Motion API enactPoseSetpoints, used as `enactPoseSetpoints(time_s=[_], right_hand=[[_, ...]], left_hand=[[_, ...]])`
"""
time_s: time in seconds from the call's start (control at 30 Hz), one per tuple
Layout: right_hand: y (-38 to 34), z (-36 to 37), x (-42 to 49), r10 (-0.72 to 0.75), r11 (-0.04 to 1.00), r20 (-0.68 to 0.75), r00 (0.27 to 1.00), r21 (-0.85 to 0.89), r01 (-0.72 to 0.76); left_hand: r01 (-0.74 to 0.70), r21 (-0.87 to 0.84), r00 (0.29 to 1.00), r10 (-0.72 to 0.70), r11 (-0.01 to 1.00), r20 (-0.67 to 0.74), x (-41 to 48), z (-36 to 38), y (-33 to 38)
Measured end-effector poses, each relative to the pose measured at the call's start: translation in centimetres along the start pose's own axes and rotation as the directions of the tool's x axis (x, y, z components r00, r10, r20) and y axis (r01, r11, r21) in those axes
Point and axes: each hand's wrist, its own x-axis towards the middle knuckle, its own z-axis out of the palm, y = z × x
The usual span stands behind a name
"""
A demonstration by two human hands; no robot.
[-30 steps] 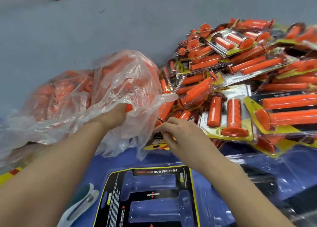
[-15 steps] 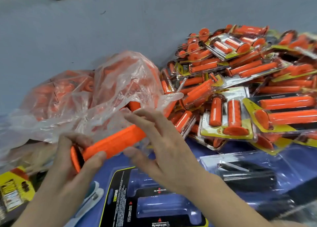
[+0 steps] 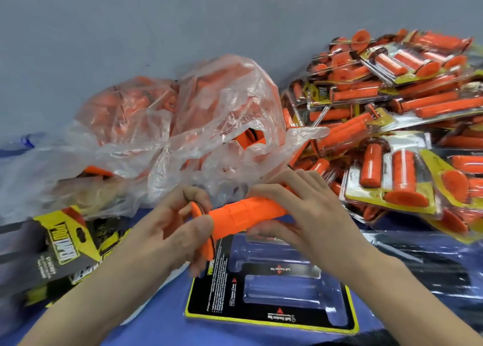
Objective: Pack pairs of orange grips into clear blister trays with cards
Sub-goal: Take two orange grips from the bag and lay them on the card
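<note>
An orange grip lies level between both hands, above an empty clear blister tray on a black card with a yellow border. My left hand holds the grip's flanged end with thumb and fingers. My right hand pinches the other end, fingers over the top and thumb beneath. A clear plastic bag full of loose orange grips sits just behind the hands.
A tall heap of packed blister packs fills the right side. Loose yellow and black cards lie at the left. Clear empty trays lie at the right front on the blue table. A grey wall stands behind.
My left hand drew a grip out of the bag and brought it right and down over the tray. My right hand left the pack heap and took the grip's other end.
</note>
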Motion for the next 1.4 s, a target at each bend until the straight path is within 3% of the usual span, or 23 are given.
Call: enactPoseSetpoints(time_s=[0.13, 0.17, 0.33, 0.63, 0.77, 0.87, 1.0, 1.13, 1.27, 1.4], right_hand=[[-0.3, -0.2, -0.1, 0.013, 0.996, 0.019, 1.0, 0.083, -0.015], [-0.4, -0.2, -0.2, 0.018, 0.995, 0.023, 1.0, 0.1, -0.02], [-0.9, 0.0, -0.5, 0.036, 0.985, 0.069, 0.997, 0.166, -0.047], [-0.5, 0.0, -0.8, 0.076, 0.982, 0.078, 0.994, 0.165, -0.088], [0.0, -0.2, -0.8, 0.121, 0.989, 0.032, 0.992, 0.081, -0.123], [0.0, -0.1, -0.9, 0.128, 0.991, 0.025, 0.991, 0.028, -0.129], [0.1, 0.1, -1.1, 0.1, 0.992, 0.009, 0.995, -0.075, -0.099], [0.2, 0.1, -0.9, 0.089, 0.988, 0.004, 0.996, -0.13, -0.087], [0.0, -0.3, -0.7, 0.123, 0.989, 0.043, 0.991, -0.082, -0.12], [1.5, -1.5, -0.6, 0.316, 0.939, 0.042, 0.948, 0.131, -0.319]], left_hand=[[0.129, -0.22, 0.991, -0.136, 0.967, -0.017, -0.3, -1.4, -1.8], [0.176, -0.264, 0.984, -0.173, 0.948, 0.034, -0.5, -1.6, -1.8], [0.319, -0.31, 0.947, -0.315, 0.896, 0.062, -0.7, -2.5, -2.6], [0.181, -0.241, 0.98, -0.194, 0.954, -0.032, 0.2, -2.5, -3.6], [0.099, -0.049, 0.987, -0.104, 0.994, -0.119, 0.5, -2.4, -4.0], [0.057, 0.185, 0.981, -0.021, 0.981, -0.191, 0.6, -1.6, -4.7], [0.062, 0.417, 0.918, 0.112, 0.907, -0.38, 0.8, -0.6, -5.9], [0.067, 0.679, 0.892, 0.261, 0.731, -0.369, 0.6, -0.8, -6.5], [0.048, 0.717, 0.868, 0.327, 0.695, -0.374, 0.9, -0.5, -6.7], [0.128, 0.619, 0.874, 0.206, 0.775, -0.439, 0.9, -0.3, -7.5]])
